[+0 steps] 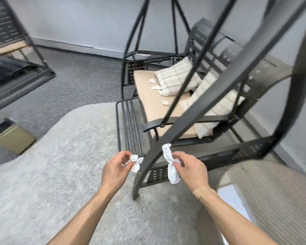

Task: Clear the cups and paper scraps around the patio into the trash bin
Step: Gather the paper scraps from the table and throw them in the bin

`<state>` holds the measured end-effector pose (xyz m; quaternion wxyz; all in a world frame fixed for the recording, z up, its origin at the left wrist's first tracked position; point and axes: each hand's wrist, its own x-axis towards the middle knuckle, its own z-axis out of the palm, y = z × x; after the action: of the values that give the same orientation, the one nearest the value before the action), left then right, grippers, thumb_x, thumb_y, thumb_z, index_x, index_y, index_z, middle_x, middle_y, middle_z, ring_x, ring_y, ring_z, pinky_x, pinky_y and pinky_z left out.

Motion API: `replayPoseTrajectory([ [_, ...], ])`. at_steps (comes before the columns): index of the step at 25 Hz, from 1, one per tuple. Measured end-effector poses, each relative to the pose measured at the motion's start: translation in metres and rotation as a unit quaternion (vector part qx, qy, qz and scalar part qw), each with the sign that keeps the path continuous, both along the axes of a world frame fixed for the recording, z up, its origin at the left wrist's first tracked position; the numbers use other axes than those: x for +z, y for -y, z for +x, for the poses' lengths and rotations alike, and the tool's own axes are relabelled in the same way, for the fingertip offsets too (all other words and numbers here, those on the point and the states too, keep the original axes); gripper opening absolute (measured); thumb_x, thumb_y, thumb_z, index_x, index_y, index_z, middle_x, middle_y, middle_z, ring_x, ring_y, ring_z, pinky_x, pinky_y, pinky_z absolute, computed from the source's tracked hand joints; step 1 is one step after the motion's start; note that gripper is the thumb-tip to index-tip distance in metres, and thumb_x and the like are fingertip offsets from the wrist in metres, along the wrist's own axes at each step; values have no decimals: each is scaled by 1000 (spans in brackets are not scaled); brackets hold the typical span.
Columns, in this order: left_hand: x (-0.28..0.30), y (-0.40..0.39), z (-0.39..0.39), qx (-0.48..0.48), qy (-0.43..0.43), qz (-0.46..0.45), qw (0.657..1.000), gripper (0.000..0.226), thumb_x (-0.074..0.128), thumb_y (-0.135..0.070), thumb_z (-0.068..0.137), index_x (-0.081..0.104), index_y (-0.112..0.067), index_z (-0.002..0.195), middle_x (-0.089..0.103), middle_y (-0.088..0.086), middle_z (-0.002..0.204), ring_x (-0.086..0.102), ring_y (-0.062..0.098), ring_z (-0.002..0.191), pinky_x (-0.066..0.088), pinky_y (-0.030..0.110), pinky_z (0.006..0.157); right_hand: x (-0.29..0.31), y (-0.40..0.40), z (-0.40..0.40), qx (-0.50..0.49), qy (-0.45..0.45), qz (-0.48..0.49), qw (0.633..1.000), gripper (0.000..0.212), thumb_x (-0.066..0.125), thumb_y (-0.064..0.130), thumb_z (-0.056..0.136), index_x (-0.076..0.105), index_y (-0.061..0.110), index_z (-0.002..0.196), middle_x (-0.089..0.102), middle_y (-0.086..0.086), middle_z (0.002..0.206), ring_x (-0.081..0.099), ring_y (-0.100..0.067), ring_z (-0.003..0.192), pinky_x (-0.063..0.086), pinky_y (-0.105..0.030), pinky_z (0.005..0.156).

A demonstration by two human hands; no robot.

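fingers [177, 163] around white paper scraps [170, 167]

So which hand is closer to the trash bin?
Left. The left hand, gripping a paper scrap, is on the side of the trash bin; the right hand, gripping another scrap, is farther away.

Grey-blue walls [78, 18] with a pale baseboard [74, 45]. Dark grey carpet [81, 80] at back; a light grey rug [60, 156] with a rounded edge lies over it in front. Black metal swing seat [219, 82] at right, with tan seat cushion [154, 106] and two checked pillows [177, 76]. Second black metal frame [21, 73] at upper left. Lighting even, diffuse.
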<state>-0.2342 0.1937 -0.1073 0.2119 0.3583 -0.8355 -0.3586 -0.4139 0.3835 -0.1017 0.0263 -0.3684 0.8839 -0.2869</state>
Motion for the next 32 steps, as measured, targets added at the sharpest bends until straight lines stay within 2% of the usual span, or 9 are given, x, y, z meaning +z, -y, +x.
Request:
replayPoseTrajectory([
  [6,4,91,150,152,-40,16,987,16,75,-27,81,62,-35,87,66,-20,88,61,-3,78,55,34,69,14,150,109,135,1,-4,991,27,69,34,82,61,39,107,68,15,89,62,-8,81,48,-29,67],
  [11,10,144,269,261,-53,7,964,24,75,-23,81,59,-42,82,66,-20,85,61,-3,78,53,33,68,15,249,201,234,-13,-6,972,28,72,31,80,64,38,106,70,16,92,64,-7,82,50,-28,68],
  [16,6,174,352,330,-47,-6,943,14,75,-24,82,64,-33,87,66,-18,88,62,-1,77,54,34,68,17,323,269,321,-13,-12,947,20,74,27,80,69,32,99,72,13,88,65,-10,77,50,-29,64],
  [21,-3,207,392,387,-47,-1,921,13,74,-26,82,66,-33,90,67,-20,90,63,-3,79,56,36,67,9,393,308,390,2,-5,921,16,75,23,80,73,27,95,72,10,89,62,-7,73,43,-24,61],
  [26,-13,273,408,411,-35,3,911,17,75,-24,81,66,-32,93,66,-20,91,63,0,80,57,37,69,-3,480,322,421,23,-6,907,14,74,27,81,73,30,95,72,16,92,60,-1,72,51,-25,63],
  [30,-10,344,403,429,-30,11,903,18,76,-25,81,65,-37,90,66,-22,92,63,-1,81,57,37,72,-9,562,320,421,38,-10,906,13,76,26,79,73,32,91,71,18,89,55,4,64,39,-14,54],
  [32,-9,382,401,435,-18,30,900,16,75,-25,81,66,-33,91,67,-20,92,63,0,83,57,38,74,-8,602,318,422,47,-6,905,14,76,26,79,74,31,92,71,17,88,54,5,63,34,-11,54],
])
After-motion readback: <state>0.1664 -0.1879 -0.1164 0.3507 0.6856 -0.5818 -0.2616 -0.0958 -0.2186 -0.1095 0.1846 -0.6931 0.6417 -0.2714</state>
